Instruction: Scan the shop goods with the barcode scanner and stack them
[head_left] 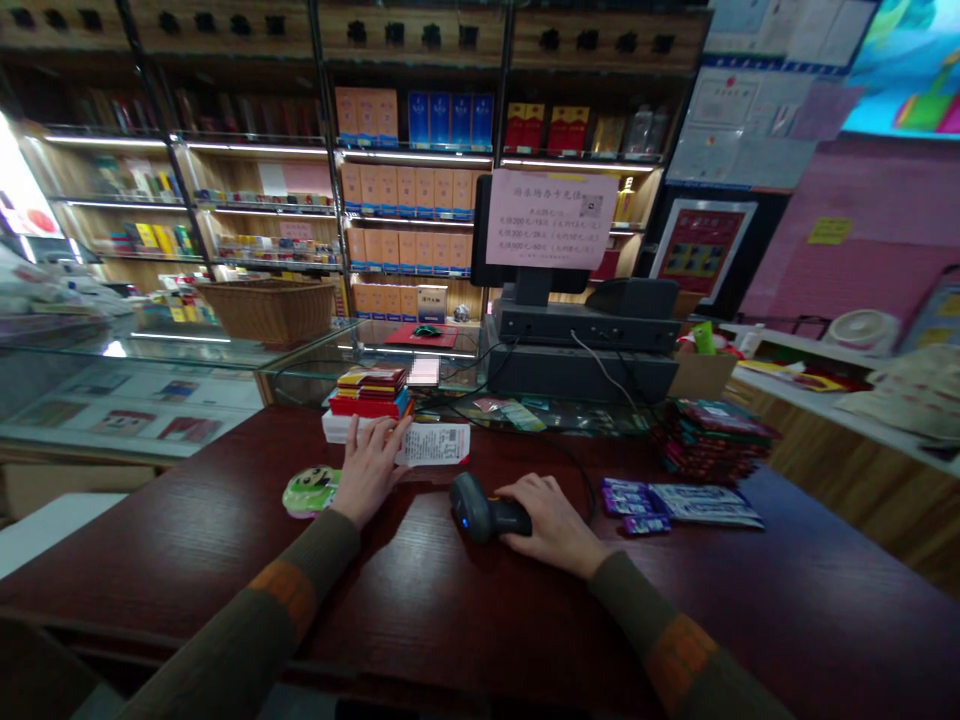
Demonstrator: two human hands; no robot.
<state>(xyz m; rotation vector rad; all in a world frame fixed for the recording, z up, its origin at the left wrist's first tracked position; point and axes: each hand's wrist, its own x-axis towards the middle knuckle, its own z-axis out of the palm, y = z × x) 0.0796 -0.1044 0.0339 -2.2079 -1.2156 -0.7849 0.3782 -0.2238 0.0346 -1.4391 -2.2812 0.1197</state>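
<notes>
My right hand [551,520] is wrapped around the handle of a dark barcode scanner [472,508], which has a blue light and rests low over the table with its head to the left. My left hand [371,468] holds the left end of a flat white packet [439,445] between thumb and forefinger. Small print and a barcode face up on the packet, and one corner is red. Behind the left fingers stands a stack of red and yellow packs [371,390] on a white box. A green cartoon-faced item [311,492] lies left of my wrist.
Purple packets [634,500] and a long silvery-blue packet [709,505] lie to the right, before a stack of dark red-green packs [716,440]. Beyond the dark red table [420,620] are a monitor [480,235] with a pink notice, a glass counter and a wicker basket [274,308].
</notes>
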